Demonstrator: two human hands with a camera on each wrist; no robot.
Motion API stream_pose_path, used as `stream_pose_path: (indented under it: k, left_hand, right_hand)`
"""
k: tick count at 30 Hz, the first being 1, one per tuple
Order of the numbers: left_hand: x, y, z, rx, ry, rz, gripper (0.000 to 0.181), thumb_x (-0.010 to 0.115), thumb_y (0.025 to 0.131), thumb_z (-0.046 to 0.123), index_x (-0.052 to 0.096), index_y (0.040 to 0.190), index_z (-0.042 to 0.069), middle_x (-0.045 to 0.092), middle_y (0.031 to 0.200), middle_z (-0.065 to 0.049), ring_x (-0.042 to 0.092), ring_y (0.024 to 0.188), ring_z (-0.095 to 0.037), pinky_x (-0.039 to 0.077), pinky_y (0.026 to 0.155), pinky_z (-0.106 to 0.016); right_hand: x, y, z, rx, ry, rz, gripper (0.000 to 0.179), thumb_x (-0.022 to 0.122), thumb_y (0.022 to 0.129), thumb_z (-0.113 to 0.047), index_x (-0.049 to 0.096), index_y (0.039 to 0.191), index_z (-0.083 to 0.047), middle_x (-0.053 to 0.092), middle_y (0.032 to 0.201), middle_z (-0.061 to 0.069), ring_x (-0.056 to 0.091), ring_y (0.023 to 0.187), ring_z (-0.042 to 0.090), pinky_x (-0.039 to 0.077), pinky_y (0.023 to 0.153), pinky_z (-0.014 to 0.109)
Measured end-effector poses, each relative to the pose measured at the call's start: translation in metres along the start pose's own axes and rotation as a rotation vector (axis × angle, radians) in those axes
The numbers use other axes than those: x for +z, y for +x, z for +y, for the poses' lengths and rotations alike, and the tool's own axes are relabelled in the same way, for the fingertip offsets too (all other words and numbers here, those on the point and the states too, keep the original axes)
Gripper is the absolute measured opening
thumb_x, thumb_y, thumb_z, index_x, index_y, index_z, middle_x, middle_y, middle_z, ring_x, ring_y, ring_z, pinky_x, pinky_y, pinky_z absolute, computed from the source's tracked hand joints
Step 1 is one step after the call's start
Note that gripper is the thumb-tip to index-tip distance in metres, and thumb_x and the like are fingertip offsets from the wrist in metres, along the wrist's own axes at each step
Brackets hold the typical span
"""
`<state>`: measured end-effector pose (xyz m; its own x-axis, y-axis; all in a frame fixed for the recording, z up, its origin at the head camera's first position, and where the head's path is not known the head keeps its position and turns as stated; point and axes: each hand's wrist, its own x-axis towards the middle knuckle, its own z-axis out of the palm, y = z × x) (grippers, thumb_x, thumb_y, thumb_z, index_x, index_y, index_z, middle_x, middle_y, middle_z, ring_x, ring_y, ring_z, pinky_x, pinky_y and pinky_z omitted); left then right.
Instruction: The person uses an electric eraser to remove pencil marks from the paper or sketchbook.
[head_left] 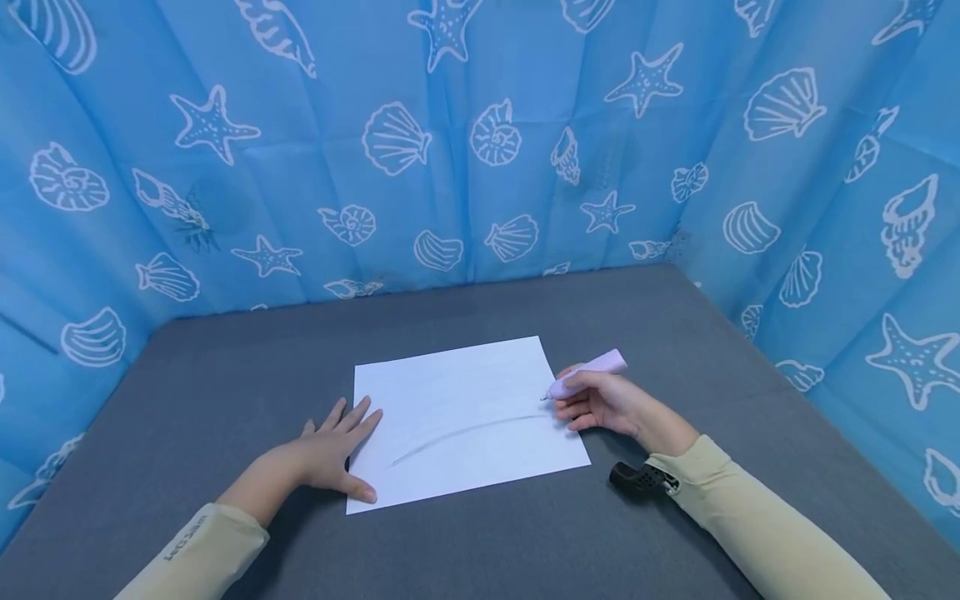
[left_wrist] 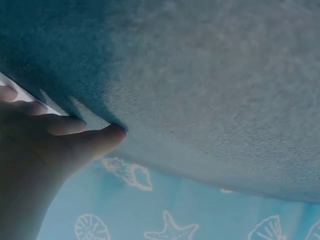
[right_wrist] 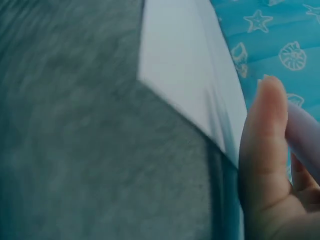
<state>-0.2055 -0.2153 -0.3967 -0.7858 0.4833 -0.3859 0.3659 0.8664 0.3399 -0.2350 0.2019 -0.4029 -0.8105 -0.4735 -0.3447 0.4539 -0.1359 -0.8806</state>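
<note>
A white sheet of paper (head_left: 465, 392) lies on the grey tabletop, a faint grey curved line (head_left: 465, 430) across its lower half. My left hand (head_left: 326, 454) rests with spread fingers on the sheet's left edge; in the left wrist view the fingers (left_wrist: 100, 142) lie extended. Over the sheet's right edge, my right hand (head_left: 603, 404) pinches a thick lilac pen (head_left: 592, 372) with a thin metal tip. The tip points left at the sheet; whether it touches is hard to tell. In the right wrist view, the thumb (right_wrist: 267, 135) partly hides the pen (right_wrist: 304, 132).
The grey cloth-like tabletop (head_left: 480, 550) surrounds the sheet. A blue curtain (head_left: 465, 183) with white shells and starfish hangs behind it and along the right side. Below my right wrist is a black wrist-worn device (head_left: 637, 479).
</note>
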Motion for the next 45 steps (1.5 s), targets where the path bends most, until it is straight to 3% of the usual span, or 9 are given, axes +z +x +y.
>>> stream_pose_path:
  k: [8, 18, 29, 34, 40, 45]
  left_hand:
    - [0.002, 0.000, -0.002, 0.008, 0.017, -0.004, 0.118, 0.078, 0.069, 0.062, 0.020, 0.154, 0.004, 0.002, 0.160, -0.022, -0.003, 0.141, -0.053, 0.005, 0.099, -0.079]
    - [0.001, 0.001, -0.001, 0.005, 0.021, 0.000, 0.118, 0.078, 0.069, 0.062, 0.020, 0.154, 0.005, 0.003, 0.160, -0.022, -0.003, 0.141, -0.053, 0.006, 0.099, -0.078]
    - [0.001, 0.002, -0.001, -0.009, 0.018, -0.022, 0.121, 0.075, 0.067, 0.067, 0.018, 0.155, 0.005, 0.001, 0.161, -0.021, -0.004, 0.142, -0.052, 0.006, 0.100, -0.077]
    - [0.001, 0.002, -0.001, -0.012, 0.018, -0.020, 0.121, 0.075, 0.067, 0.067, 0.018, 0.155, 0.005, 0.001, 0.161, -0.021, -0.004, 0.142, -0.051, 0.007, 0.100, -0.077]
    - [0.004, 0.003, -0.002, -0.004, 0.031, 0.000, 0.119, 0.077, 0.067, 0.064, 0.021, 0.154, 0.005, 0.004, 0.160, -0.021, -0.001, 0.141, -0.053, 0.009, 0.099, -0.078]
    - [0.004, 0.003, -0.002, -0.015, 0.035, -0.008, 0.120, 0.077, 0.066, 0.065, 0.021, 0.154, 0.005, 0.005, 0.160, -0.021, 0.000, 0.142, -0.052, 0.010, 0.099, -0.078]
  right_hand:
    - [0.009, 0.002, 0.006, -0.042, -0.187, 0.205, 0.017, 0.046, 0.086, -0.005, 0.049, 0.101, 0.002, 0.061, 0.064, 0.006, 0.057, 0.053, 0.009, 0.049, 0.052, 0.021]
    - [0.018, 0.004, 0.005, -0.041, -0.312, 0.319, 0.013, 0.052, 0.084, -0.006, 0.054, 0.093, 0.005, 0.060, 0.062, 0.007, 0.056, 0.050, 0.009, 0.048, 0.049, 0.021]
    - [0.020, 0.005, 0.003, 0.011, -0.357, 0.334, 0.015, 0.054, 0.084, -0.008, 0.058, 0.088, 0.006, 0.060, 0.059, 0.005, 0.056, 0.048, 0.008, 0.046, 0.048, 0.020]
    - [0.019, 0.004, 0.002, 0.008, -0.329, 0.314, 0.015, 0.053, 0.087, -0.009, 0.057, 0.087, 0.005, 0.059, 0.058, 0.004, 0.055, 0.047, 0.007, 0.045, 0.047, 0.019]
    - [0.015, 0.000, 0.002, 0.021, -0.262, 0.283, 0.023, 0.052, 0.092, -0.010, 0.058, 0.095, 0.012, 0.062, 0.063, 0.007, 0.059, 0.052, 0.010, 0.052, 0.052, 0.022]
    - [0.014, 0.000, 0.002, 0.038, -0.324, 0.310, 0.025, 0.054, 0.087, -0.008, 0.059, 0.098, 0.014, 0.063, 0.066, 0.007, 0.059, 0.055, 0.010, 0.052, 0.055, 0.022]
